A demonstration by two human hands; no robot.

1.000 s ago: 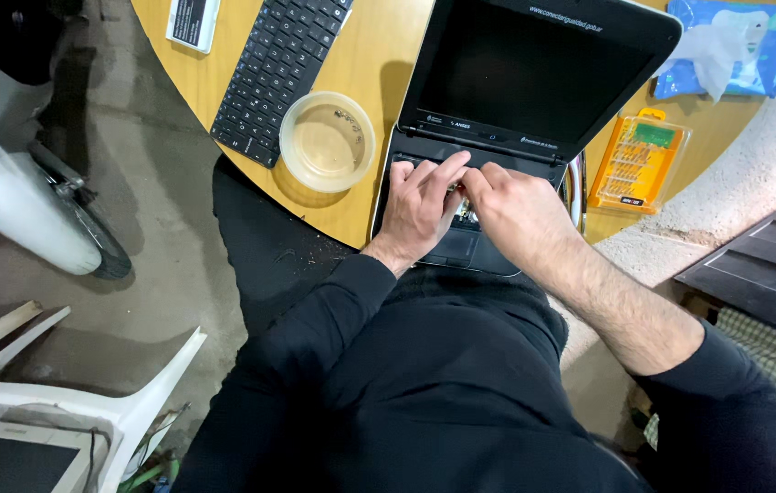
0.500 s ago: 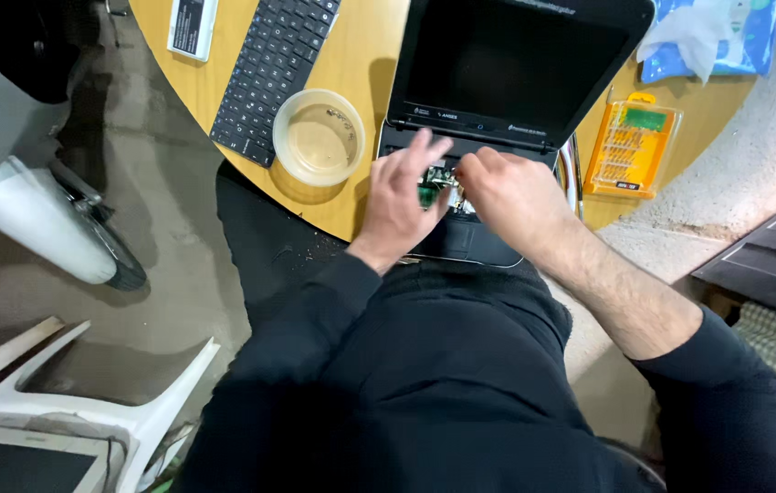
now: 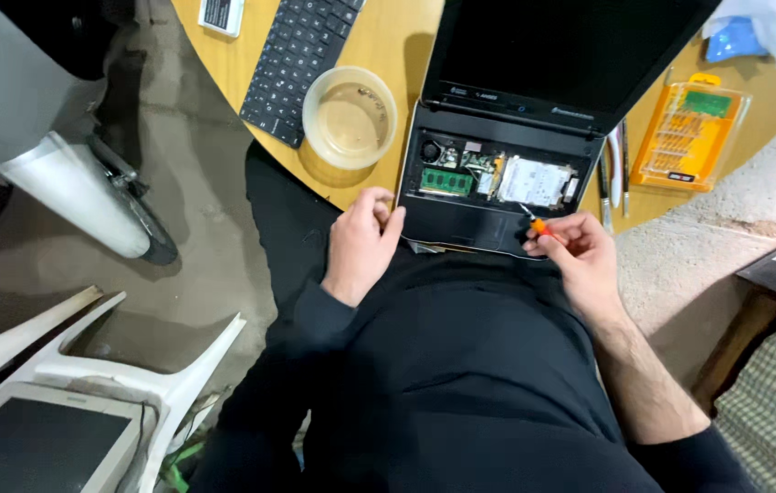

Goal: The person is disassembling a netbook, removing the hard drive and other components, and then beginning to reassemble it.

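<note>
An open black laptop lies at the round wooden table's near edge, its keyboard removed so a green memory board and a silver drive show inside. My left hand rests on the laptop's front left corner, fingers curled, holding nothing that I can see. My right hand pinches a small orange-handled screwdriver, its tip pointing up-left over the laptop's front right part.
A detached black keyboard and a cloudy plastic bowl lie left of the laptop. An orange screwdriver-bit case and loose tools lie to the right. White plastic chairs stand at lower left.
Both hands have pulled back from the laptop's middle toward its front edge, uncovering the boards inside. The right hand now shows the orange screwdriver.
</note>
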